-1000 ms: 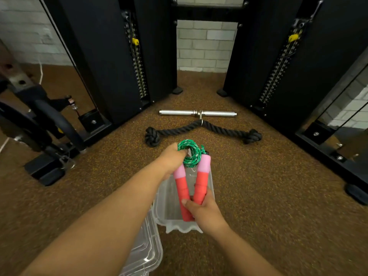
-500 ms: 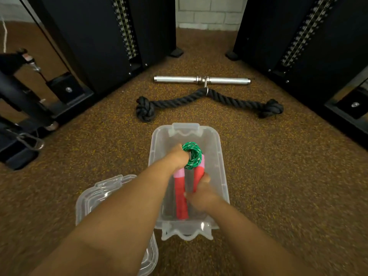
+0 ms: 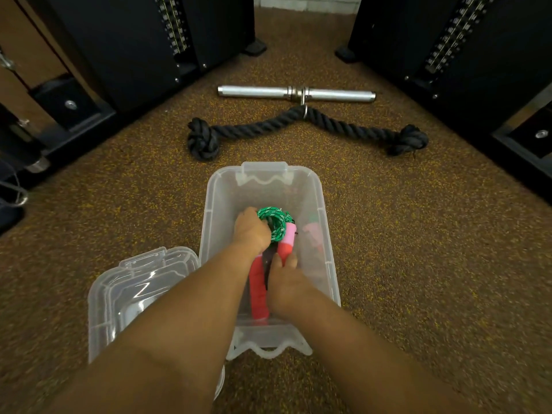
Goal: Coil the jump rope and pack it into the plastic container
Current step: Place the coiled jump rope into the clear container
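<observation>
The jump rope lies inside the clear plastic container (image 3: 324, 204) on the floor. Its green cord is wound into a tight coil (image 3: 277, 223) at the far end of two red and pink handles (image 3: 258, 288). My left hand (image 3: 250, 230) grips the coil from the left. My right hand (image 3: 283, 285) holds the right handle near its middle, thumb on top. Both hands are down within the container's walls. A pink reflection of the handles shows on the right wall.
The container's clear lid (image 3: 134, 297) lies on the floor to the left, partly under my left forearm. Beyond the container lie a black knotted rope (image 3: 298, 127) and a steel bar (image 3: 295, 94). Black weight machines stand on both sides.
The coiled rope, held above the container a second ago, has come down inside it with both hands. The view has tilted further down.
</observation>
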Demonstrator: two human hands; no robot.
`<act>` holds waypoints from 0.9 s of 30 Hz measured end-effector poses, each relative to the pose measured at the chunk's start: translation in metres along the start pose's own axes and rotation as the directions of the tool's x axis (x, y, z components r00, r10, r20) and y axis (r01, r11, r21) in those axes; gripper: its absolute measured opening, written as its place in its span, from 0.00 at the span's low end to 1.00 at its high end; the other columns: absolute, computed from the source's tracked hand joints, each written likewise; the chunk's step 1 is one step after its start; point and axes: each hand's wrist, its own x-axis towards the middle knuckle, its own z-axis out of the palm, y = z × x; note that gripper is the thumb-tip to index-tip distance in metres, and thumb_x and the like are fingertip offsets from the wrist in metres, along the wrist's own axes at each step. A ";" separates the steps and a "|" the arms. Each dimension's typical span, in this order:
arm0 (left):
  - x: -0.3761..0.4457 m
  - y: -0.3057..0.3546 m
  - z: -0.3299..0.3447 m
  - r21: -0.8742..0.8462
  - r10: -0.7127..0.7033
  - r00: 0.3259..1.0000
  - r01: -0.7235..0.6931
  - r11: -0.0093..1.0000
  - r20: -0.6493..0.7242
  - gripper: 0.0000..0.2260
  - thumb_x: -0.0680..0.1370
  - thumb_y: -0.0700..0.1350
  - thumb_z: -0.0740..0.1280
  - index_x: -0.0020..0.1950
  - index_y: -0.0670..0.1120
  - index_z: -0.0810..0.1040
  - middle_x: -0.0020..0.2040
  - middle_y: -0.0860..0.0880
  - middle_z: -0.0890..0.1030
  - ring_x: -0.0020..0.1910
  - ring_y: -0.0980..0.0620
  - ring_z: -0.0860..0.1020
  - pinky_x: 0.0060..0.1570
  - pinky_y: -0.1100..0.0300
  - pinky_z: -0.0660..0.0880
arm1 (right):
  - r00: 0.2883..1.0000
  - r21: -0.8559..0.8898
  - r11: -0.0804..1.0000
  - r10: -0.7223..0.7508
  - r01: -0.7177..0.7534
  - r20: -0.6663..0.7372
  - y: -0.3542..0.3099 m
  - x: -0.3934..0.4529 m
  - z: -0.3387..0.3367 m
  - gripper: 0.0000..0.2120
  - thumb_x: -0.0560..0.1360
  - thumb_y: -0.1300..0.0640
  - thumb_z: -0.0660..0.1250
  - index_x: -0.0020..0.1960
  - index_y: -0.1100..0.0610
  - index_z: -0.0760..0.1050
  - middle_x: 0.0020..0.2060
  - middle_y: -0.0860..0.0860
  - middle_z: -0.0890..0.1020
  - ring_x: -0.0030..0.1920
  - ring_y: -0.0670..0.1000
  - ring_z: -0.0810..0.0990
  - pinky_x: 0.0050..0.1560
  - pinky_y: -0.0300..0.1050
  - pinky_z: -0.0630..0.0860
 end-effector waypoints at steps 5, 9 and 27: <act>-0.030 -0.004 -0.006 0.128 0.165 0.973 -0.145 0.981 -0.162 0.24 0.78 0.44 0.63 0.72 0.40 0.60 0.71 0.40 0.65 0.70 0.42 0.65 0.68 0.53 0.60 | 1.000 0.026 1.000 0.012 -0.011 -0.009 0.003 0.005 0.005 0.41 0.75 0.60 0.65 0.77 0.58 0.40 0.76 0.63 0.42 0.70 0.64 0.64 0.69 0.56 0.66; -0.050 0.005 -0.005 0.322 0.326 0.944 -0.327 0.889 0.058 0.29 0.78 0.44 0.58 0.77 0.43 0.52 0.79 0.45 0.52 0.77 0.46 0.50 0.75 0.51 0.49 | 0.990 0.208 0.968 0.141 -0.140 0.008 0.004 0.014 0.013 0.45 0.72 0.53 0.68 0.76 0.57 0.42 0.68 0.58 0.68 0.64 0.61 0.73 0.63 0.55 0.71; -0.079 0.023 -0.094 0.326 0.539 0.761 -0.644 0.692 0.360 0.24 0.83 0.48 0.51 0.78 0.45 0.52 0.80 0.47 0.48 0.78 0.51 0.45 0.76 0.54 0.45 | 0.895 0.146 0.931 -0.266 0.335 -0.357 -0.012 -0.034 -0.027 0.20 0.76 0.58 0.60 0.68 0.61 0.69 0.65 0.60 0.70 0.64 0.60 0.69 0.65 0.55 0.69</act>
